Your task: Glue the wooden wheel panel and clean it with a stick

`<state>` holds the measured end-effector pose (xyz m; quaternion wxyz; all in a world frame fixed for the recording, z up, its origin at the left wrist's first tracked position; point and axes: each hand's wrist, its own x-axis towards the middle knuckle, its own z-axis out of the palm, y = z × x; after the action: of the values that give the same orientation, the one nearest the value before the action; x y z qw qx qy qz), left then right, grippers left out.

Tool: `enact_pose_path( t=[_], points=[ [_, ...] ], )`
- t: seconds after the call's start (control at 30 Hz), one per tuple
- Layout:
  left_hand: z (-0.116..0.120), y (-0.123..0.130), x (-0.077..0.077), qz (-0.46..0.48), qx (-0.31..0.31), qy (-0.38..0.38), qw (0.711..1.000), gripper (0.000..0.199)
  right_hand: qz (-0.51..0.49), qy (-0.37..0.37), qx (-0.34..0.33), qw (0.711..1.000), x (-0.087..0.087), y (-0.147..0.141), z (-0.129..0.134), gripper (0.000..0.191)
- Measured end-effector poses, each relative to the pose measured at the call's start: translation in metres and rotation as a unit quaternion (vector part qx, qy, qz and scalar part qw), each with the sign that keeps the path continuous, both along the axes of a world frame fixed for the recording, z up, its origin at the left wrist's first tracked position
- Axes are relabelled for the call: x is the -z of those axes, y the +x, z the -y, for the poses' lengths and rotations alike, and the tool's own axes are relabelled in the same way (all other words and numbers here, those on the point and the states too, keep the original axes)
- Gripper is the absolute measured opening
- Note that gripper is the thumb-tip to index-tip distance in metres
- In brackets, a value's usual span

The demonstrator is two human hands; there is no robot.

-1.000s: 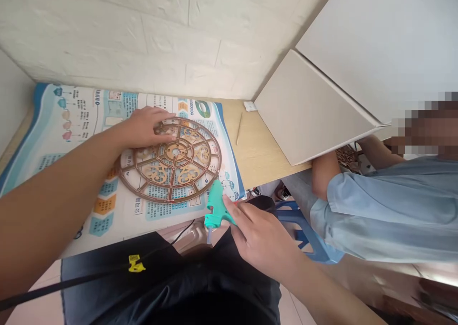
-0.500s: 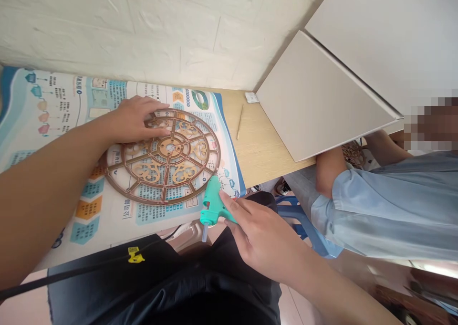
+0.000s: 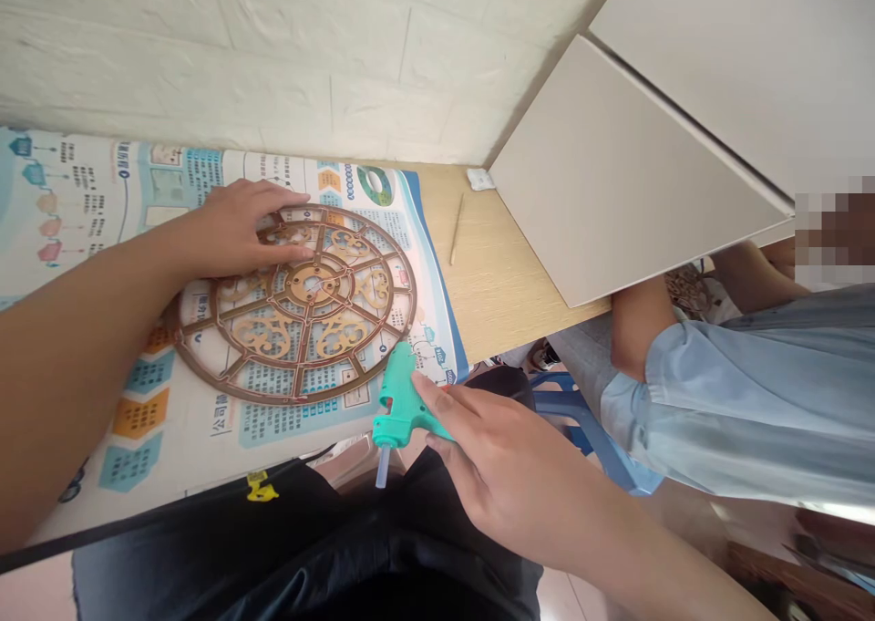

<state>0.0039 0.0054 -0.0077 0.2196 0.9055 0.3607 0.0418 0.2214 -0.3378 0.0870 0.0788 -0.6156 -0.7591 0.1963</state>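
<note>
A round brown openwork frame with spokes and tan scroll ornaments lies on a printed sheet. My left hand rests on its upper left rim, thumb and fingers spread apart around the rim. My right hand is wrapped round the handle of a teal glue gun at the frame's lower right. The gun's front end touches or nearly touches the outer rim; its tip is hidden. A clear glue stick sticks out of the gun's back.
A thin stick and a small white packet lie on the wooden table. Large white panels lean at the right, beside a person in a light blue shirt. A pale wall borders the back.
The frame, sheet and hands appear slightly farther left and lower, largely with a camera shift. The glue gun remains in my right hand at the lower right rim.
</note>
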Motion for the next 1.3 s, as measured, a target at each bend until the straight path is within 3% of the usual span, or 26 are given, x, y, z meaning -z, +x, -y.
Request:
enact_pose_path(
  t=[0.37, 0.67, 0.83, 1.13, 1.3],
  points=[
    [-0.002, 0.0, 0.004, 0.01, -0.002, 0.007, 1.0, 0.114, 0.009, 0.026, -0.015, 1.0, 0.004, -0.003, 0.0, 0.054],
    [-0.002, 0.0, 0.002, 0.006, -0.006, 0.001, 1.0, 0.115, 0.041, 0.091, 0.018, 0.995, 0.007, -0.015, 0.008, 0.046],
    [0.0, 0.001, 0.001, -0.014, -0.005, 0.007, 1.0, 0.104, 0.075, 0.113, 0.004, 0.991, 0.008, -0.017, 0.008, 0.043],
    [0.0, 0.001, 0.001, -0.011, -0.001, 0.016, 1.0, 0.1, 0.073, 0.113, 0.005, 0.991, 0.009, -0.018, 0.007, 0.044],
    [0.001, 0.001, 0.0, -0.01, -0.006, 0.017, 1.0, 0.1, 0.014, 0.065, 0.039, 0.997, 0.008, -0.019, 0.002, 0.045]
  ],
)
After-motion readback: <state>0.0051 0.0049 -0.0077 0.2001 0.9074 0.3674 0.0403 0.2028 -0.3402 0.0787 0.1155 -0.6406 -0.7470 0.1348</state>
